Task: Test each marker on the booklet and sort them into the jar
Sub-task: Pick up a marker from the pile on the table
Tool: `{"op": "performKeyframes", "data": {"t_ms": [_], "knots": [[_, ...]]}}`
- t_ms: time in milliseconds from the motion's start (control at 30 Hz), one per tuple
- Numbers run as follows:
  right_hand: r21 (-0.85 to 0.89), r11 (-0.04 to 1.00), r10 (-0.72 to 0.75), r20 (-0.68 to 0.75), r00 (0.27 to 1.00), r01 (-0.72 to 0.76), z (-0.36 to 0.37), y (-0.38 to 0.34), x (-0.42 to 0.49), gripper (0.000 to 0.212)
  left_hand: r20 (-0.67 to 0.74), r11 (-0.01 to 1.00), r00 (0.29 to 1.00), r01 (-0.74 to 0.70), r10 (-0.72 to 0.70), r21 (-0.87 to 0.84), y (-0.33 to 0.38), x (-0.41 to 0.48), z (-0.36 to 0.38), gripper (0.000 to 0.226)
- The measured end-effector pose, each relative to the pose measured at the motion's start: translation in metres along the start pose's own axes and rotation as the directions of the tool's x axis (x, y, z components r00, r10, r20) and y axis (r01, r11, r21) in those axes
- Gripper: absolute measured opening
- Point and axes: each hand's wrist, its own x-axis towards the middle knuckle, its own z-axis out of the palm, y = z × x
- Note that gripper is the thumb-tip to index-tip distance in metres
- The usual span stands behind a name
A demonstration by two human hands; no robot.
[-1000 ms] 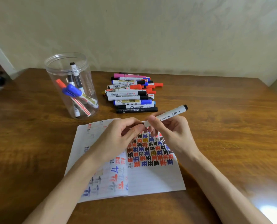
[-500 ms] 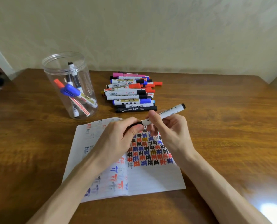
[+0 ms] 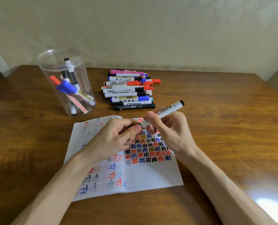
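On our brown wooden table [image 3: 224, 135] lies a scribbled paper booklet [image 3: 151, 176]. Left grip [image 3: 115, 138] and right grip [image 3: 170, 129] clamp one white plastic marker [image 3: 167, 110].

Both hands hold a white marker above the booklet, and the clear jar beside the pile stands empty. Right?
Not empty: the head view shows the jar holding several markers. The left hand and right hand do hold the white marker above the booklet.
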Motion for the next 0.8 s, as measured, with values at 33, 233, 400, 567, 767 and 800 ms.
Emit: {"op": "performKeyframes", "data": {"t_ms": [33,233,400,567,767,800], "knots": [[0.012,1.0,0.009,0.006,1.0,-0.009,0.0,0.0,0.0,0.026,0.01,1.0,1.0,0.012,-0.012,0.002,0.0,0.0,0.001,0.024],[0.013,0.996,0.092,-0.095,0.991,-0.091,0.004,0.005,-0.002,0.043,-0.113,0.791,0.947,-0.183,0.302,0.584,-0.011,-0.003,0.013,0.028],[-0.003,0.993,0.114,-0.133,0.985,-0.116,0.01,0.005,-0.003,0.053,-0.051,0.5,0.891,-0.205,0.452,0.842,-0.01,0.002,0.013,0.036],[0.026,0.992,0.123,-0.116,0.986,-0.121,0.009,0.003,-0.004,0.048,-0.074,0.782,0.951,-0.202,0.302,0.59,-0.006,-0.001,0.009,0.03],[0.029,0.997,0.08,-0.073,0.994,-0.078,0.004,0.001,-0.004,0.044,-0.038,0.917,0.984,-0.151,0.177,0.37,-0.001,-0.004,0.004,0.03],[0.027,0.997,0.071,-0.064,0.995,-0.069,0.003,0.001,-0.004,0.043,-0.026,0.93,0.987,-0.141,0.159,0.341,-0.002,-0.004,0.003,0.03]]}}
